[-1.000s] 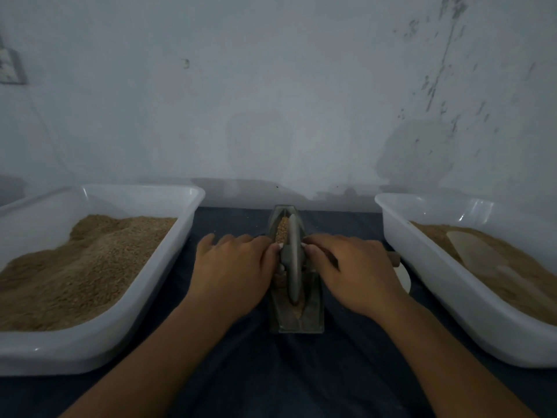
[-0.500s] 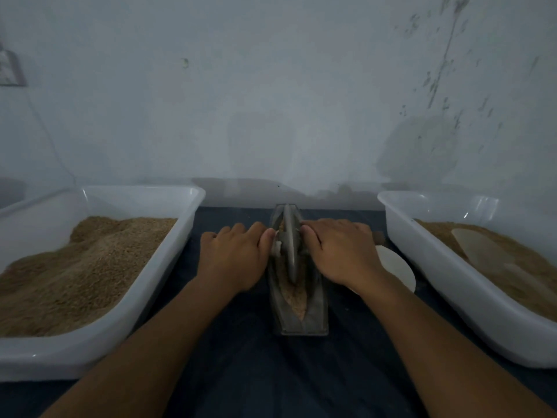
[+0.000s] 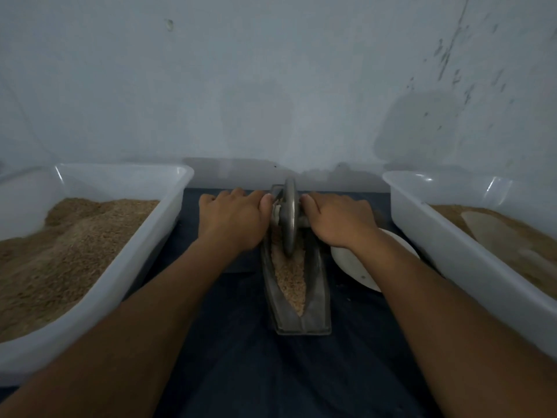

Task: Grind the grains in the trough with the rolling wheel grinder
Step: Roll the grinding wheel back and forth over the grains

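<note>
- Both hands grip the axle of the rolling wheel grinder: the left hand lies palm down with its fingers curled over the handle on the wheel's left side, thumb tip against the hub.
- On the other side, the right hand mirrors it, fingers wrapped over the handle stub, knuckles up, thumb close to the disc.
- Standing upright on edge between the two hands, the grey metal wheel sits at the far end of the trough, near the wall.
- Long, narrow and boat-shaped, the dark metal trough runs away from the person on a dark blue cloth, its near end squared off.
- Pale brown grains fill the groove from the wheel's foot down to the trough's near tip.
- Just right of the trough, a white plate lies on the cloth, partly hidden under the right forearm.
- To the left, a white plastic tub holds a heaped mound of brown grain.
- To the right, a second white tub holds a lower layer of brown material, with a pale scoop lying on it.
- Behind everything stands a pale bluish wall, marked with dark specks on its right part.
</note>
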{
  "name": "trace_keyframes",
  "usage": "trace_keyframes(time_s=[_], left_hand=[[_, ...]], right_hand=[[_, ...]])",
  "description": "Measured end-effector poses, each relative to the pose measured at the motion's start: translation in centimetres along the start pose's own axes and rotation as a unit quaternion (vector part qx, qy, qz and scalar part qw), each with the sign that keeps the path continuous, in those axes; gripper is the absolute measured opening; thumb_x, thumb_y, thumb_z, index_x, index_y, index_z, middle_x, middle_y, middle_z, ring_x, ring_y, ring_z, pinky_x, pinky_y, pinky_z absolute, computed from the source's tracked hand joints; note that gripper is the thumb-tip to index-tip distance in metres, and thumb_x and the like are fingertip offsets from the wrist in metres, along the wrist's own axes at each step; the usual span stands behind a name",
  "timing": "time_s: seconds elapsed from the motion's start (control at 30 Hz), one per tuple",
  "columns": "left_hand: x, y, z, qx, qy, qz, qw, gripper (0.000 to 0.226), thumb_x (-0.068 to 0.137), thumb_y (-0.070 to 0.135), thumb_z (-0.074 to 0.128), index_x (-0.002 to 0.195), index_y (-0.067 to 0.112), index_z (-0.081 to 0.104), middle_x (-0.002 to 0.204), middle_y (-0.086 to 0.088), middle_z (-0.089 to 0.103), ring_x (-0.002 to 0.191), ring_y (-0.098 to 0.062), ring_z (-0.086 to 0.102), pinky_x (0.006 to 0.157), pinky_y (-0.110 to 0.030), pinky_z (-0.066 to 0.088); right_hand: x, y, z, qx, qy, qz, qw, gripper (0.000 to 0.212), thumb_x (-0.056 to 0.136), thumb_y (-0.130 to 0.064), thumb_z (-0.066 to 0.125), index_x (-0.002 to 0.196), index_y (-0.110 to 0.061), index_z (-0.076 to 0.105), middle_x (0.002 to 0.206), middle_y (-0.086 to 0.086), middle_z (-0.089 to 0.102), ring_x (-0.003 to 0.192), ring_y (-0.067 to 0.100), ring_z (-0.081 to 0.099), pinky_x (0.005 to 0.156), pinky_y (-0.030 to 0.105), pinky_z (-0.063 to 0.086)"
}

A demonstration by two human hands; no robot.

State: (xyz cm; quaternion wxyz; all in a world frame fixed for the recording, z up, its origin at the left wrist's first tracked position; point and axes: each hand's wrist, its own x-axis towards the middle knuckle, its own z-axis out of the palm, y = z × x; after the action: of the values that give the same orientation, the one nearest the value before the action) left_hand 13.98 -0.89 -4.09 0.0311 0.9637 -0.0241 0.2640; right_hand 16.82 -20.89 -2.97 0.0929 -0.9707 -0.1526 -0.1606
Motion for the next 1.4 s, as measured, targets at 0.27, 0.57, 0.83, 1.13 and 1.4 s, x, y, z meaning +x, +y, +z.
trace_keyframes(time_s=[0.27, 0.57, 0.83, 1.13, 1.4], left_hand=[[0.0, 1.0, -0.5, 0.046, 0.031, 0.01, 0.998, 0.052, 0.102, 0.047, 0.015, 0.101, 0.026, 0.062, 0.098, -0.004, 0.064, 0.089, -0.028, 0.059, 0.078, -0.041, 0.032], [-2.5, 1.0, -1.6, 0.04, 0.002, -0.003, 0.999, 0.054, 0.1, 0.049, 0.011, 0.093, 0.027, 0.06, 0.093, 0.003, 0.066, 0.085, -0.023, 0.061, 0.084, -0.04, 0.039], [-5.1, 1.3, -3.3, 0.043, 0.019, 0.019, 0.999, 0.057, 0.097, 0.054, 0.006, 0.091, 0.032, 0.058, 0.088, 0.008, 0.067, 0.08, -0.019, 0.061, 0.079, -0.038, 0.039], [-8.0, 0.0, -4.9, -0.036, 0.01, 0.051, 0.998, 0.06, 0.096, 0.061, 0.005, 0.11, 0.039, 0.059, 0.095, 0.013, 0.065, 0.088, -0.015, 0.06, 0.082, -0.036, 0.043], [-8.6, -0.7, -6.6, -0.095, -0.044, 0.065, 0.992, 0.042, 0.098, 0.063, 0.02, 0.116, 0.046, 0.054, 0.093, 0.015, 0.06, 0.09, -0.011, 0.058, 0.082, -0.037, 0.049]], right_hand=[[0.1, 0.5, 0.3, 0.01, -0.013, 0.016, 1.0, 0.052, 0.101, -0.052, 0.009, 0.106, -0.035, 0.058, 0.117, -0.002, 0.065, 0.105, 0.026, 0.059, 0.084, 0.042, 0.04], [-2.9, -0.6, -0.5, 0.01, 0.025, -0.011, 1.0, 0.045, 0.101, -0.053, 0.008, 0.089, -0.04, 0.049, 0.097, -0.006, 0.064, 0.089, 0.024, 0.06, 0.084, 0.044, 0.042], [-6.5, -1.0, -1.5, 0.025, 0.04, -0.027, 0.999, 0.046, 0.104, -0.052, 0.013, 0.123, -0.043, 0.054, 0.117, -0.009, 0.064, 0.104, 0.021, 0.057, 0.091, 0.041, 0.037], [-8.8, -1.4, -3.3, 0.04, 0.057, -0.07, 0.995, 0.04, 0.103, -0.055, 0.024, 0.12, -0.044, 0.059, 0.107, -0.014, 0.063, 0.096, 0.015, 0.055, 0.089, 0.039, 0.037], [-9.2, -0.6, -4.9, 0.095, 0.054, -0.099, 0.989, 0.049, 0.092, -0.071, 0.028, 0.111, -0.043, 0.064, 0.093, -0.021, 0.067, 0.084, 0.004, 0.058, 0.083, 0.039, 0.048]])
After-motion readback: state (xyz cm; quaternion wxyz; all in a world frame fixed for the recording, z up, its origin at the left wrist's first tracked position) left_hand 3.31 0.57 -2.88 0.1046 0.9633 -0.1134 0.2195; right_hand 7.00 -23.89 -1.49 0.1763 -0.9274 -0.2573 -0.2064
